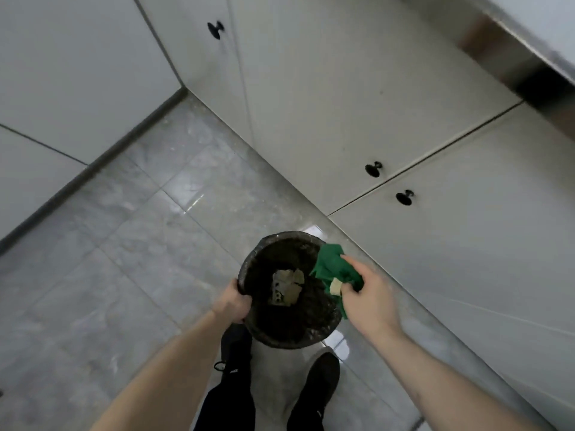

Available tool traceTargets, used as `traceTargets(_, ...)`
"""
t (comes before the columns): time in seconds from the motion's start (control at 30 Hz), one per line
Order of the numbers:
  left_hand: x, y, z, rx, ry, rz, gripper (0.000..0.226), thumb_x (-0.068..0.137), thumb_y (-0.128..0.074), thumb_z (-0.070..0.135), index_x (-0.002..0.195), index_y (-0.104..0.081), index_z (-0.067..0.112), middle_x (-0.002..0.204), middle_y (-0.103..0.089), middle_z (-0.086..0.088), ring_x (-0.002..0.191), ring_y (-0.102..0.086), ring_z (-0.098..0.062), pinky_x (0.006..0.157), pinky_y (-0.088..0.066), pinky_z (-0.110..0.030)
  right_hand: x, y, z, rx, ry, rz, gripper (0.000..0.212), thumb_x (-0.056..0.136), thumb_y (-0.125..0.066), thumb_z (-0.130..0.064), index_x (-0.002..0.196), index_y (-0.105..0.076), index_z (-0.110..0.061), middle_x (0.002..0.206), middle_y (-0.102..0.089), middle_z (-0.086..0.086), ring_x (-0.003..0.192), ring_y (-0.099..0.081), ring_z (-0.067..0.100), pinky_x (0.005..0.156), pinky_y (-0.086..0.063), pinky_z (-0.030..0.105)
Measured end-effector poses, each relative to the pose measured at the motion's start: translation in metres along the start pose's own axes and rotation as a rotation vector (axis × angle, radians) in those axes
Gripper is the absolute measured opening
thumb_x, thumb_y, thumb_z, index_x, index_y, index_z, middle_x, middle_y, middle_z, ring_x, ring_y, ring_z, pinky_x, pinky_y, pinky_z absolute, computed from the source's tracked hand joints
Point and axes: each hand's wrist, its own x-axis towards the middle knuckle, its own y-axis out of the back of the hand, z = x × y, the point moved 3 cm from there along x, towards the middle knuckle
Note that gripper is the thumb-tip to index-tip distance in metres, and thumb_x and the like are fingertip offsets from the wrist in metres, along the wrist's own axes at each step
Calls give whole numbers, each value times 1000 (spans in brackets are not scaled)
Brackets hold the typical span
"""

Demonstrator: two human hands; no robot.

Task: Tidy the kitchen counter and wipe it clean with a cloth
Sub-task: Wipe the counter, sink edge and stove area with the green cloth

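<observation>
While the counter itself sits almost out of view, these lines judge the task from the floor scene.

Progress: debris is being emptied off the green cloth into the bin — so the gathering of crumbs looks done or nearly done, as a judgement.
Left to do: whether the counter is wiped clean cannot be told; only a blurred strip of its edge shows at the top right corner of the view.
Left hand: fingers curled over the near-left rim of the bin, gripping it and holding it tilted above the floor.
Right hand: pinching the bunched cloth at the bin's right rim, thumb and fingers closed on the fabric.
Cloth: partly over the bin's opening, partly outside it, just ahead of the right hand's fingers.
Scrap: 1 pale bit clings to the cloth beside the thumb — possibly food, too small to tell.
Bin contents: crumpled pale rubbish lies at the bottom of the dark liner.
Surroundings: white cabinet doors with 3 dark knobs stand just beyond the bin; 2 dark shoes below it.
</observation>
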Motion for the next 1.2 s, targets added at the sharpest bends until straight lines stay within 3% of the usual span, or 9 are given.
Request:
traceTargets(0.1,59,-6,-53,11,36,-48,30,90,-65,27,113,-49,19,115,-61,-3,110,-61,-25,92,-54,-41,3,-20,-10,-9,10,-17,58,87,-57,-6,134,-61,-40,126,-63,-14,105,-64,16,94,-53,30)
traceTargets(0.2,39,4,-56,50,61,-73,43,79,-73,41,113,-60,16,113,-68,-4,111,-65,-28,88,-57,-42,-10,-26,-25,-35,1,-44,56,88,-57,-6,134,-61,-39,128,-61,-16,108,-62,12,93,-51,25)
traceTargets(0.33,-64,52,-15,79,145,52,81,92,-68,32,157,-22,16,151,-46,-13,132,-52,-33,106,-46,-41,-44,-5,-70,-83,31,-66,55,88,-61,-9,135,-60,-38,124,-63,-16,86,-66,9,81,-55,26)
traceTargets(0.43,-150,106,13,181,-25,93,67,90,-68,28,148,-38,14,144,-51,-12,128,-54,-31,105,-46,-37,-85,27,-122,-147,95,-111,55,87,-62,-11,136,-58,-36,124,-67,-11,97,-66,12,86,-55,29)
traceTargets(0.6,-329,189,71,247,-415,143,82,62,-48,58,136,-51,23,135,-52,1,119,-57,-19,93,-43,-28,-158,84,-218,-253,181,-173,43,85,-64,-19,125,-58,-35,98,-70,-7,83,-57,13,70,-43,25)
traceTargets(0.7,-414,221,92,289,-633,218,72,74,-62,49,140,-46,28,143,-46,8,129,-48,-13,103,-40,-24,-190,98,-266,-249,273,-217,39,82,-68,-20,118,-62,-35,101,-71,-7,89,-64,15,78,-51,27)
traceTargets(0.8,-481,247,94,349,-786,369,78,74,-58,54,146,-42,28,148,-41,10,134,-41,-10,110,-36,-23,-222,103,-317,-277,417,-286,39,77,-72,-22,115,-66,-35,101,-73,-11,93,-67,11,83,-53,26)
traceTargets(1.0,-529,290,66,424,-812,506,76,77,-72,38,145,-40,31,144,-48,12,134,-40,-10,112,-36,-26,-270,98,-409,-343,660,-399,37,74,-74,-23,108,-69,-37,97,-71,-14,89,-66,6,77,-54,22)
traceTargets(1.2,-550,360,18,313,-745,707,56,81,-67,50,131,-45,40,132,-56,17,124,-50,-8,96,-50,-33,-310,67,-507,-440,859,-456,36,70,-72,-33,105,-68,-38,96,-72,-10,87,-67,11,79,-58,32)
